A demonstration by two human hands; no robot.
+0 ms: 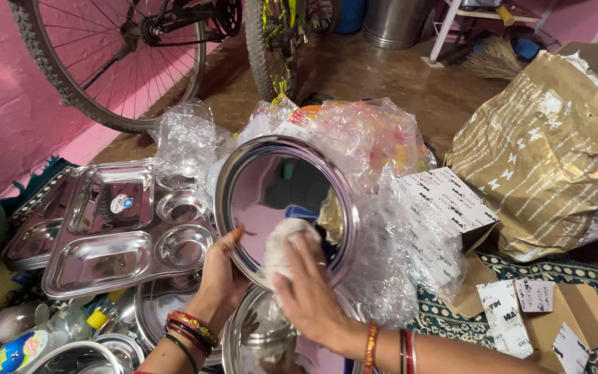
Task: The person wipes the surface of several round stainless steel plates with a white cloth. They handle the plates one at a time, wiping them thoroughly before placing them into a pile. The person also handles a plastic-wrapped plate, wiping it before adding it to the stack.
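Observation:
A round shiny steel plate [243,163] is tilted up on edge, its mirror face toward me. My left hand [221,273] grips its lower left rim. My right hand [309,294] presses a white cloth [282,242] against the plate's lower face. Both wrists wear bangles. Under my hands lies another round steel plate [250,336].
Compartment steel trays [109,232] are stacked at the left, with a small bottle [32,343] and bowls below. Crumpled clear plastic wrap [375,235] and printed cardboard boxes [444,201] lie to the right, beside a gold sack [548,152]. Bicycle wheels [105,62] stand behind.

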